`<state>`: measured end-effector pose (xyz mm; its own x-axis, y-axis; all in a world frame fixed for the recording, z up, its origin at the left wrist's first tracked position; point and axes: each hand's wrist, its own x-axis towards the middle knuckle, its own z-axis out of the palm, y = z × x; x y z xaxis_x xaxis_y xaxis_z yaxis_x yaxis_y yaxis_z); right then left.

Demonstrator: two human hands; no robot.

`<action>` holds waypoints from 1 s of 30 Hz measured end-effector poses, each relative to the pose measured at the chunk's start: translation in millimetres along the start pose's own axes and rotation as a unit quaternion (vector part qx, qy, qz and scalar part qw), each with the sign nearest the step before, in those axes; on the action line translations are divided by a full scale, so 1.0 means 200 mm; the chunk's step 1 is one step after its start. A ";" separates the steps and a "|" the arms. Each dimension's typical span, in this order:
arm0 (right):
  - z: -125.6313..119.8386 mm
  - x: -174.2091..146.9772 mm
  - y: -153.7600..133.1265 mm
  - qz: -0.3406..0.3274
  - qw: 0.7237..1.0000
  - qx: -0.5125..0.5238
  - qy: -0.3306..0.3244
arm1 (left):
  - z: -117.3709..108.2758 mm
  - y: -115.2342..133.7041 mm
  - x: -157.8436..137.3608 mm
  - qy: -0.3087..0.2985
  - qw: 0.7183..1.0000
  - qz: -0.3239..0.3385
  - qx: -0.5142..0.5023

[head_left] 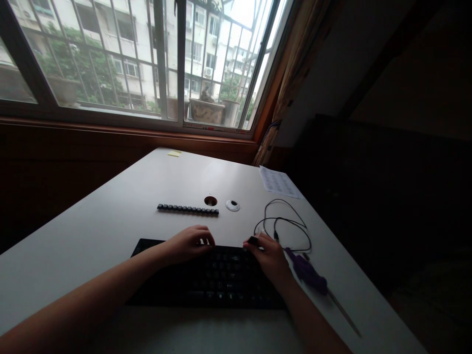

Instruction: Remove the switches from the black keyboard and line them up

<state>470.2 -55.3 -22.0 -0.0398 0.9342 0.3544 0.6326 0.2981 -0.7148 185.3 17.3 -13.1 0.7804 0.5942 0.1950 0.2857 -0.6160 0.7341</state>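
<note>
A black keyboard [221, 285] lies on the white table, partly hidden under my forearms. My left hand [191, 241] is at its back edge, fingers curled down and thumb drawn in, closed on that edge. Between the thumb and fingers of my right hand [268, 250] is a small black keycap [252, 240], held just above the keyboard's back right part. Behind the keyboard, several black keycaps [188, 210] stand in a straight row. A screwdriver [309, 275] with a purple handle lies to the right of my right hand, its shaft pointing toward the near right.
A thin black cable [291, 221] loops behind my right hand. Farther back are a round hole [210, 201] in the table and a white ring-shaped cover [232, 205]. Printed paper [280, 183] and yellow sticky notes [174, 153] lie near the far edge, below a barred window [147, 59].
</note>
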 end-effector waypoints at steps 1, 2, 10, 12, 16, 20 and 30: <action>-0.01 0.00 0.01 0.012 1.000 0.016 0.011 | 0.00 0.00 0.00 0.001 1.000 0.004 0.007; -0.01 0.00 0.01 0.031 0.998 0.037 0.032 | 0.00 0.00 0.00 0.003 1.000 0.010 0.016; -0.03 0.01 0.05 0.106 0.985 0.108 0.078 | 0.00 0.00 0.00 0.008 0.999 0.022 0.032; -0.03 0.01 0.05 0.095 0.986 0.120 0.072 | 0.00 0.00 0.00 0.008 0.999 0.024 0.035; -0.03 0.01 0.03 0.046 0.987 0.139 0.064 | 0.00 -0.01 0.01 0.006 0.999 0.023 0.038; -0.03 0.00 -0.05 0.042 0.988 0.142 0.045 | 0.00 0.01 0.01 0.001 1.000 0.008 0.024; 0.11 -0.02 -0.19 0.022 0.972 0.230 -0.047 | -0.02 0.03 -0.01 -0.009 0.998 0.065 0.010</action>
<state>429.4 -66.9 -9.5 -0.1042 0.9551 0.2773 0.2243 0.2941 -0.9291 184.0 15.1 -7.5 0.8217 0.4988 0.2759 0.1922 -0.6982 0.6897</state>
